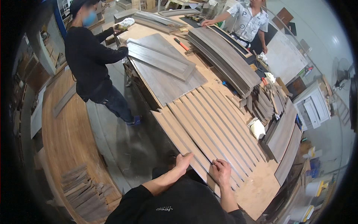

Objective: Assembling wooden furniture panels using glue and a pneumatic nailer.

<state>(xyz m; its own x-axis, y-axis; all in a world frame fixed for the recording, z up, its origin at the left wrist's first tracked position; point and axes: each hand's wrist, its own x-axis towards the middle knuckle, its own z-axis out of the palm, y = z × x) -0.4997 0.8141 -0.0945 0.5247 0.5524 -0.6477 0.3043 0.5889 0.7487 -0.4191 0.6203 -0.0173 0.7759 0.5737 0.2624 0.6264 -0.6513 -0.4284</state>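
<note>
Long light-wood slats (220, 128) with dark edges lie side by side on the workbench in front of me. The nearest wooden strip (173, 138) runs along the bench's near edge, and a dark gap separates it from the others. My left hand (184, 163) is closed over this strip, thumb on top and the other fingers hidden. Further right along the same strip, my right hand (222, 171) is closed in a pinch at the dark line. Whatever sits between its fingertips is too small to make out.
A curved stack of grey-brown panels (223, 59) stands beyond the slats. At the far left, a person in black (93, 56) handles a framed panel (160, 59). Another person in a patterned shirt (248, 22) stands across the bench. A red-handled tool (181, 44) lies between them.
</note>
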